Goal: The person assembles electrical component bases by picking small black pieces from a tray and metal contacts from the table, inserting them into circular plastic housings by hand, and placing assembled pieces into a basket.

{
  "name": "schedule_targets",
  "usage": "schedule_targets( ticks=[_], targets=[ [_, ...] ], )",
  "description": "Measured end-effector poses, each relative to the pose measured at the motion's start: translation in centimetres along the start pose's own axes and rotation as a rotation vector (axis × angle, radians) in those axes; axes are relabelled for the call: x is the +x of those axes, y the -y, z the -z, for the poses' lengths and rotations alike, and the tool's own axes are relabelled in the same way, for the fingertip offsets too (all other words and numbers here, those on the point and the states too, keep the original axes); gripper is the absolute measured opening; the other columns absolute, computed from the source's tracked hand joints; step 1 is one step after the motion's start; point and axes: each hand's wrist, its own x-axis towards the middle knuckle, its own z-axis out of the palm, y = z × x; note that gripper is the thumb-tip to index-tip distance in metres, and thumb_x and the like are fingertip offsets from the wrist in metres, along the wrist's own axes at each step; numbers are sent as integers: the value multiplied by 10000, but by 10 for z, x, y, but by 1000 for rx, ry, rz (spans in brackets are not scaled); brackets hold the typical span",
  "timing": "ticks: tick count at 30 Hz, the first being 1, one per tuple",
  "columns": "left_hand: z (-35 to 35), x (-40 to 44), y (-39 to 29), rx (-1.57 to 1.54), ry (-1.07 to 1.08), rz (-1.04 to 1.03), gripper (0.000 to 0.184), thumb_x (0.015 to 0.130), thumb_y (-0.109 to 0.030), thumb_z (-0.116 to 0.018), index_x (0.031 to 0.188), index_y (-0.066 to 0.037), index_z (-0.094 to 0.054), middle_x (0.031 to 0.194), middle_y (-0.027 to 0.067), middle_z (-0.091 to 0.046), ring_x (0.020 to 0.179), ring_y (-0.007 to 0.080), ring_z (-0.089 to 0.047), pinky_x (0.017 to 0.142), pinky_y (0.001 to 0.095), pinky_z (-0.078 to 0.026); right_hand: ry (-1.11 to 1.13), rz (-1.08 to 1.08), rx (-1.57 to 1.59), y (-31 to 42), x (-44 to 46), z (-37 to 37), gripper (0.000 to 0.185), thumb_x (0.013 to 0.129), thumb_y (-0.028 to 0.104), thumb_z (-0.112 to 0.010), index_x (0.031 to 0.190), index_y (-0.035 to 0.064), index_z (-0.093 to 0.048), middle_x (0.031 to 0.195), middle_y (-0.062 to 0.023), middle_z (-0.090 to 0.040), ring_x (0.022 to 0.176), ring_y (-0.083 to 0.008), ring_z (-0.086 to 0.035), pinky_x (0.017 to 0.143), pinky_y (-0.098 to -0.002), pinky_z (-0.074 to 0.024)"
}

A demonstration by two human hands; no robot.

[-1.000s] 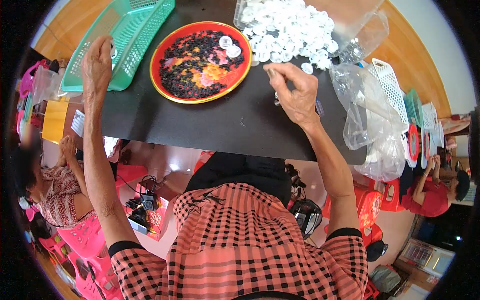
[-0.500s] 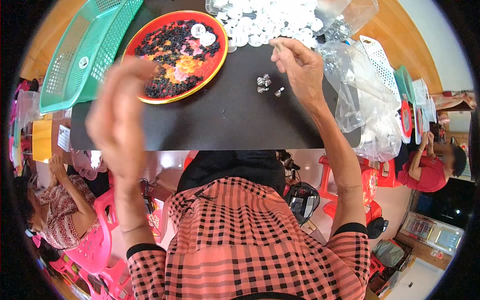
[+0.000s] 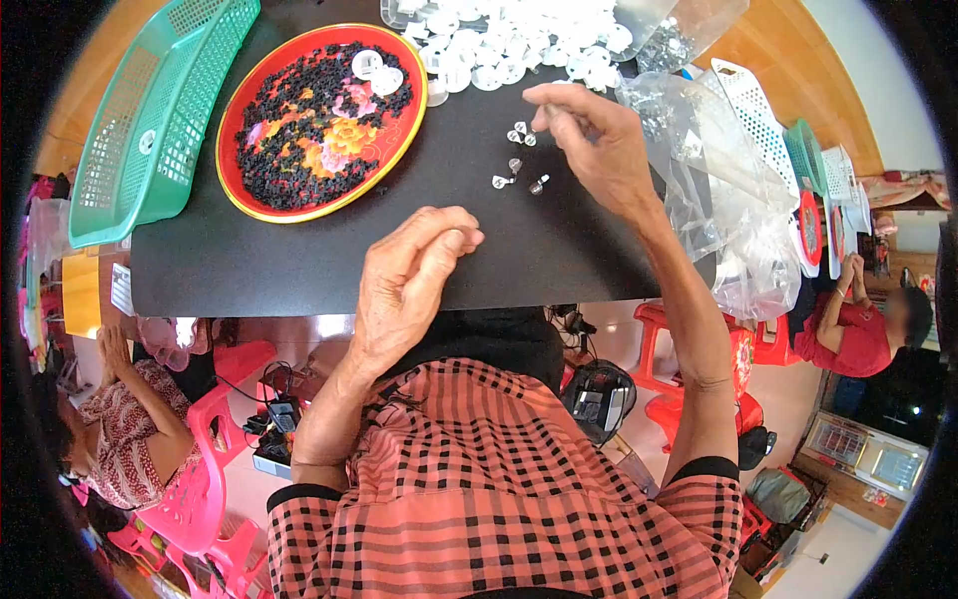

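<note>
My left hand is over the front of the dark table, its thumb and fingers pinched together; whatever is between them is too small to make out. To the right, my right hand hovers with thumb and forefinger curled close together, and their contents cannot be made out either. Just left of its fingertips lie several small shiny metal-and-clear pieces on the tabletop. A round red tray with a flower pattern holds many tiny black parts and a couple of white discs.
White plastic pieces are heaped at the back of the table. A green basket stands at the left edge. Clear plastic bags drape over the right side. Other people sit at the left and right.
My left hand has moved right, from beside the red tray to the table's front middle. My right hand has shifted slightly down, and the small metal pieces lie more spread out.
</note>
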Motion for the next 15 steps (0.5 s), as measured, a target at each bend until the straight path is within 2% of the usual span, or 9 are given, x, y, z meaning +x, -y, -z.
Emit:
schedule_targets(
  ticks=[2,5,7,8,10,12,15],
  targets=[
    [2,0,1,25,2,25,166,930,-54,-473,1004,47,-582,897,69,-600,816,133,-592,726,246,-479,-30,31,-15,2,2,0,187,849,43,-534,1001,38,-644,768,-96,-660,689,-102,-629,617,-226,-484],
    [1,0,2,43,-27,-20,157,921,-42,-475,989,50,-582,877,80,-604,802,140,-593,720,248,-473,72,74,-161,-2,4,-6,206,855,40,-525,1028,44,-637,756,-98,-657,623,-133,-598,587,-274,-472],
    [-1,2,-3,160,12,-86,144,908,-25,-478,969,52,-583,848,96,-604,784,149,-593,710,252,-466,104,163,-140,-12,5,-13,204,854,42,-526,1028,43,-634,761,-103,-660,634,-144,-605,605,-270,-479],
    [-3,3,-6,166,-3,-93,130,888,-10,-488,950,52,-584,823,105,-601,771,162,-595,703,256,-462,127,81,-31,-6,6,-14,210,852,39,-529,1035,44,-633,769,-101,-667,648,-123,-607,610,-253,-482],
    [-3,5,-5,178,-2,-109,127,882,-4,-490,947,50,-585,821,102,-601,762,160,-592,695,255,-460,143,-6,-7,-3,11,-7,237,894,34,-501,1104,47,-611,837,-43,-648,683,-77,-572,624,-218,-472],
    [-2,6,-5,188,1,-126,126,875,1,-493,944,47,-587,819,98,-600,753,158,-589,687,254,-459,89,40,21,-6,14,-3,250,895,21,-491,1114,48,-608,848,-26,-633,674,-68,-547,622,-211,-464],
    [-3,6,-4,149,42,-150,124,865,7,-495,934,42,-591,818,94,-602,733,156,-581,670,256,-455,-24,-8,96,-3,15,1,259,884,3,-495,1113,44,-608,853,-27,-622,693,-67,-540,634,-206,-461]
  ],
)
